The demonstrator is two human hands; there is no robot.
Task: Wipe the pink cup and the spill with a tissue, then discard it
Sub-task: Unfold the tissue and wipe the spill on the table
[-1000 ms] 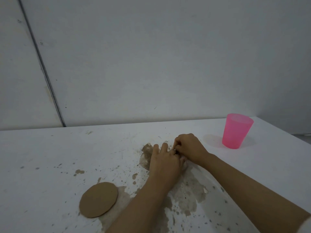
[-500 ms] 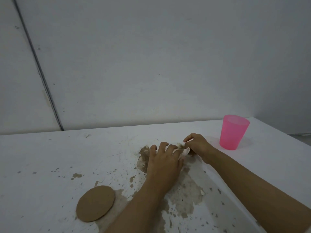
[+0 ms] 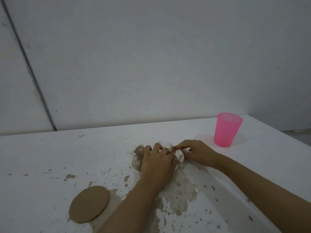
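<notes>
Pinching a crumpled tissue (image 3: 178, 154), the right hand (image 3: 198, 153) closes thumb and forefinger on its upper edge; the left hand (image 3: 157, 163) presses flat on its other end, at 9 o'clock. Brown spill (image 3: 180, 187) spreads toward 6 o'clock. Pink cup (image 3: 227, 129) stands upright at 2 o'clock, nearer the right hand.

- left hand (image 3: 157, 163) bare, no glove, no rings or watch seen
- right hand (image 3: 197, 153) bare too
- both forearms uncovered, sleeves not visible
</notes>
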